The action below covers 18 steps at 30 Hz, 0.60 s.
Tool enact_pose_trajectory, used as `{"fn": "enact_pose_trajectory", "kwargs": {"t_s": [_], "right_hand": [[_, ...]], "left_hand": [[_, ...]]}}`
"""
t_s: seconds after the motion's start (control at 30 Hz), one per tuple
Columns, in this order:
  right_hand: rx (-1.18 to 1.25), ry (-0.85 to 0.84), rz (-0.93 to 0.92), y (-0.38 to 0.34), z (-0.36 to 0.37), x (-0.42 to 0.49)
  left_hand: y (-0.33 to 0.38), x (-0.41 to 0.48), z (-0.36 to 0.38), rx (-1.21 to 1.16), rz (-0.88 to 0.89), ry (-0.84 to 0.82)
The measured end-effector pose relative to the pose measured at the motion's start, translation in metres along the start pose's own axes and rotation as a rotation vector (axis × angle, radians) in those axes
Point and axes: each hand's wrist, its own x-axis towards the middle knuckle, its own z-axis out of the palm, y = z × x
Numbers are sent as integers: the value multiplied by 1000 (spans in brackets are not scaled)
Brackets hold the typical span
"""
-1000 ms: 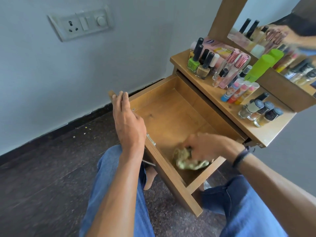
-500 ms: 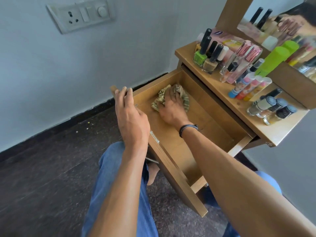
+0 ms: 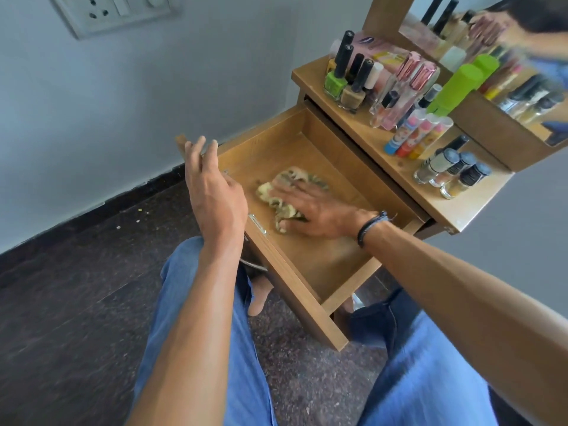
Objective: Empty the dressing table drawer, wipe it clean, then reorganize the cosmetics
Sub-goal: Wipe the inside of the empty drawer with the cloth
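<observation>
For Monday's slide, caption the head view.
Right hand presses a cloth inside the open drawer, left hand by its front edge, cosmetics on the tabletop.

A blurring right hand (image 3: 319, 210) is covering much of the cloth (image 3: 285, 184) in the drawer (image 3: 307, 305), its fingers smearing into the fabric. The left hand (image 3: 215, 195) is masking the drawer front's far corner and part of the handle (image 3: 257, 224). The top edge is cropping the switch plate (image 3: 123, 13) and the mirror (image 3: 491, 41), whose reflection is blurring. Labels on the bottles (image 3: 451, 173) are proving too small to read.
</observation>
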Motion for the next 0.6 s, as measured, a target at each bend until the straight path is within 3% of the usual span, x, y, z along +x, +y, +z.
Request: {"fn": "enact_pose_trajectory", "kwargs": {"t_s": [0.17,0.37,0.6], "right_hand": [[-59,-66,364,24,-14,-18],[-198,-34,755,-16,1,-58],[-96,-142,743,-71,7,-52]], "left_hand": [[0,1,0,-10,14,-10],[-2,2,2,-4,18,4],[-1,2,2,-5,16,-2]]}}
